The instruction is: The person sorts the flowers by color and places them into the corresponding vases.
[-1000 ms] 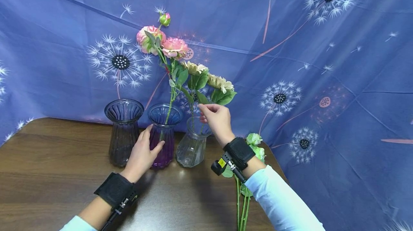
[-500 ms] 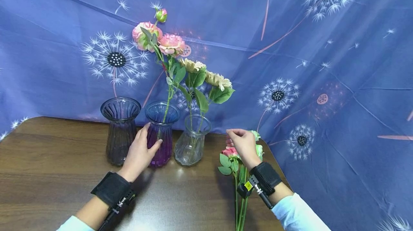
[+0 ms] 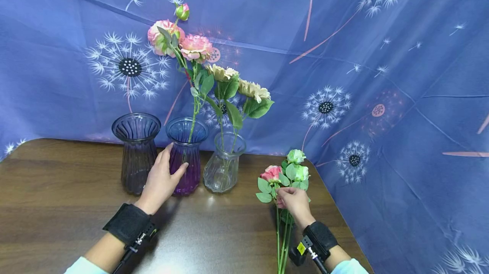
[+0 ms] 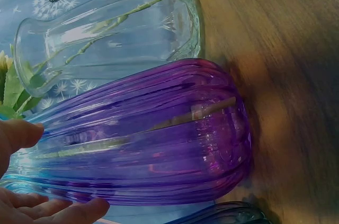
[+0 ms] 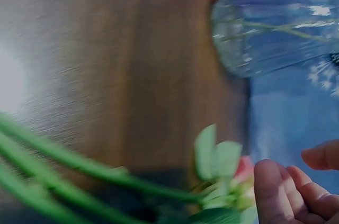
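Note:
My left hand (image 3: 158,182) holds the purple-and-blue glass vase (image 3: 188,178), thumb on one side and fingers on the other in the left wrist view. A stem with pink flowers (image 3: 196,47) stands in that vase, its end (image 4: 222,105) near the bottom. My right hand (image 3: 296,204) hovers over loose artificial flowers lying on the table, among them a pink rose (image 3: 272,173) and green-white roses (image 3: 301,173). A gap shows between its thumb (image 5: 320,156) and loosely bent fingers (image 5: 270,187), with nothing between them. The hand partly hides the stems (image 3: 283,242).
A clear glass vase (image 3: 220,176) with cream flowers (image 3: 254,90) stands right of the purple one. To the left is a dark grey glass vase (image 3: 133,168). Behind the wooden table (image 3: 57,206) hangs a blue dandelion-print cloth (image 3: 267,23).
My right hand has left the cream flowers at the clear vase and moved right and down to the loose flowers. My left hand stays at the purple vase.

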Demonstrator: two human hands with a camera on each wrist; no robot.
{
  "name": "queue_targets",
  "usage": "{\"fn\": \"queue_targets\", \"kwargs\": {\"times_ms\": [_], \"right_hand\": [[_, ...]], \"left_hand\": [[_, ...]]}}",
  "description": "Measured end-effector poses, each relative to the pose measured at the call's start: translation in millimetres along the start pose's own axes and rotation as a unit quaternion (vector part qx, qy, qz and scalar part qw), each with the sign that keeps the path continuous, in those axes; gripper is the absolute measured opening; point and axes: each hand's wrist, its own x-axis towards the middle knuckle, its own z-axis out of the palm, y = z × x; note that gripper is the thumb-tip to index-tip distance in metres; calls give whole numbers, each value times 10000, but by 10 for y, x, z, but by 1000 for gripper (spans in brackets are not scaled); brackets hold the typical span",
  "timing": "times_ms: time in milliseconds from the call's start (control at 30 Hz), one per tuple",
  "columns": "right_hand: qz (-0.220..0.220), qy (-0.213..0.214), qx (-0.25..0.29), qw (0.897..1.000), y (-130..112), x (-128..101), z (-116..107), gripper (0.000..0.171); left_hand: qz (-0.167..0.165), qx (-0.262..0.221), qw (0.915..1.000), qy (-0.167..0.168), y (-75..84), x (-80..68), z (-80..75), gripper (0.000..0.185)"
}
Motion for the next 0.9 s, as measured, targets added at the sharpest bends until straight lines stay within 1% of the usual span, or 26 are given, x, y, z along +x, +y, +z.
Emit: {"fn": "queue_targets", "kwargs": {"times_ms": [100, 200, 333, 500, 600, 800, 900], "right_hand": [[181, -23, -211, 9996, 159, -20, -4, 27], [269, -34, -456, 9986, 297, -41, 6, 27], [249, -28, -702, 9972, 415, -59, 13, 25], [111, 16, -1322, 9912, 452, -40, -7, 21], [202, 22, -1667, 9858, 463, -26, -1, 19], [250, -90, -2065, 9781, 446, 3, 16, 18], [263, -149, -2139, 9764, 443, 28, 19, 15]], "left_hand": [[30, -5, 10000, 69, -4, 0, 9, 68], [36, 15, 9999, 113, -8, -2, 16, 68], [41, 43, 9999, 131, -17, -7, 24, 69], [97, 83, 9997, 201, -26, -14, 32, 69], [112, 97, 9997, 207, -24, -14, 30, 69], [65, 95, 9998, 131, -6, -7, 23, 69], [58, 107, 9998, 125, -7, -12, 24, 69]]}}
